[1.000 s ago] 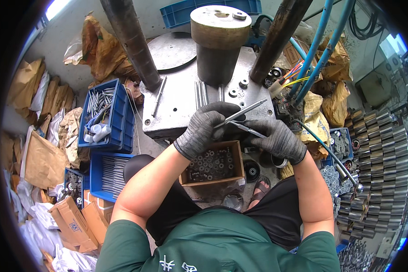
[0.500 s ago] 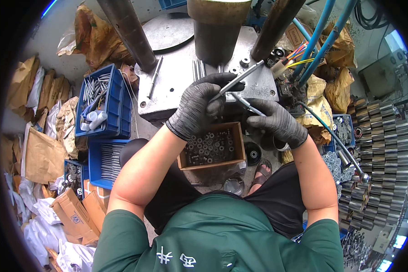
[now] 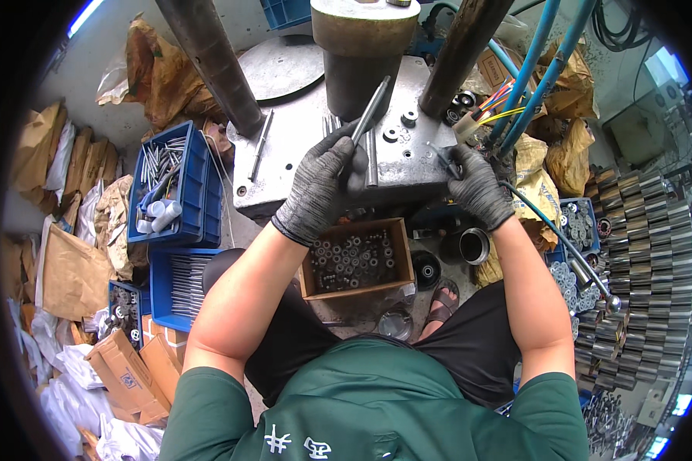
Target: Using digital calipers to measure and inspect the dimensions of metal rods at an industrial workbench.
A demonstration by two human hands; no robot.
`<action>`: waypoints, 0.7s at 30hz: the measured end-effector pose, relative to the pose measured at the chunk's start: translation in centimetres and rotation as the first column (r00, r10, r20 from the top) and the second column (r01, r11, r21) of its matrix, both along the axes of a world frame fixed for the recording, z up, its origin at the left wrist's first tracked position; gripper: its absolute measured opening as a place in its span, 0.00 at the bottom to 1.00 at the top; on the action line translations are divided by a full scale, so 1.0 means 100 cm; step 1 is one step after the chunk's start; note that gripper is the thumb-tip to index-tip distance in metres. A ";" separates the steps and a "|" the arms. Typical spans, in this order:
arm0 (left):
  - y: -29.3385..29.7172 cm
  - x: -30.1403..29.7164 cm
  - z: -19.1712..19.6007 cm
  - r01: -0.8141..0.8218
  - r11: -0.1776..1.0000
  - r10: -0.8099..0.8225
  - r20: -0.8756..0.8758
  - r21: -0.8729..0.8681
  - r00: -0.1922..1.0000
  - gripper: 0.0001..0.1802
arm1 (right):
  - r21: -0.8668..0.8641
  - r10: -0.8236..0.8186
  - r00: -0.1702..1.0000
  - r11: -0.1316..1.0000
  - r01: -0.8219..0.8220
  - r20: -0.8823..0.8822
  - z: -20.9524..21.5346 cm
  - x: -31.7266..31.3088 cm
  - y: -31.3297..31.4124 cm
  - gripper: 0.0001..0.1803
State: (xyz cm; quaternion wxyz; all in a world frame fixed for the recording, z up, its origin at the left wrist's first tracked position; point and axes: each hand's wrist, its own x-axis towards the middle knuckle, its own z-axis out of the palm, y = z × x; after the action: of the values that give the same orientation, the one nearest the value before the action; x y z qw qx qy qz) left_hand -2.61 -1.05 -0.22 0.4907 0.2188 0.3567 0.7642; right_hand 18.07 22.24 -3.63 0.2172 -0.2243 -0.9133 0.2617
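My left hand (image 3: 320,183), in a grey work glove, is closed round a slim metal shaft (image 3: 370,110) that points up and away over the press plate. My right hand (image 3: 480,189), gloved alike, is at the plate's right front edge, its fingers closed on a short metal rod (image 3: 443,160), partly hidden by them. Between the hands another metal rod (image 3: 372,160) lies on the metal press plate (image 3: 323,161), reaching toward its front edge. Two small ring-shaped parts, a nearer ring (image 3: 392,134) and a farther ring (image 3: 409,119), sit right of the press ram (image 3: 365,65).
Steel columns (image 3: 211,65) flank the ram. Below my hands stands a cardboard box (image 3: 357,288) of small rings. Left are blue bins, one with loose rods (image 3: 161,150), one with stacked shafts (image 3: 191,280). Stacked metal cylinders (image 3: 646,269) and a ball-ended lever (image 3: 592,276) are right.
My hands have moved apart: the right one has gone right with its rod, away from the left hand's shaft. That shaft now stands steeper. More of the plate and rings shows.
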 end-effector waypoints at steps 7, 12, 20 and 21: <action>0.002 0.001 -0.001 0.079 0.987 -0.116 0.278 0.141 0.954 0.30 | 0.288 0.064 0.997 0.954 -0.076 0.052 0.015 -0.010 -0.026 0.24; -0.002 0.001 0.003 0.150 0.973 -0.205 0.354 0.177 0.913 0.29 | 0.390 0.067 0.994 0.916 -0.097 0.088 0.013 0.001 -0.025 0.16; -0.001 0.008 0.011 0.187 0.952 -0.259 0.314 0.242 0.913 0.31 | 0.300 0.040 0.999 0.953 -0.040 0.005 -0.002 0.006 -0.017 0.12; 0.000 0.012 0.014 0.143 0.971 -0.200 0.324 0.190 0.925 0.30 | 0.302 0.035 0.999 0.953 -0.034 0.004 -0.004 0.006 -0.017 0.12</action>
State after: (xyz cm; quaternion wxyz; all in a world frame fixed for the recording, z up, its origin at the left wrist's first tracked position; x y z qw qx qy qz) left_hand -1.38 -1.01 1.22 0.5906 0.1533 0.1821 0.7711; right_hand 18.70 20.53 -4.04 0.2448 -0.1724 -0.9462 0.1228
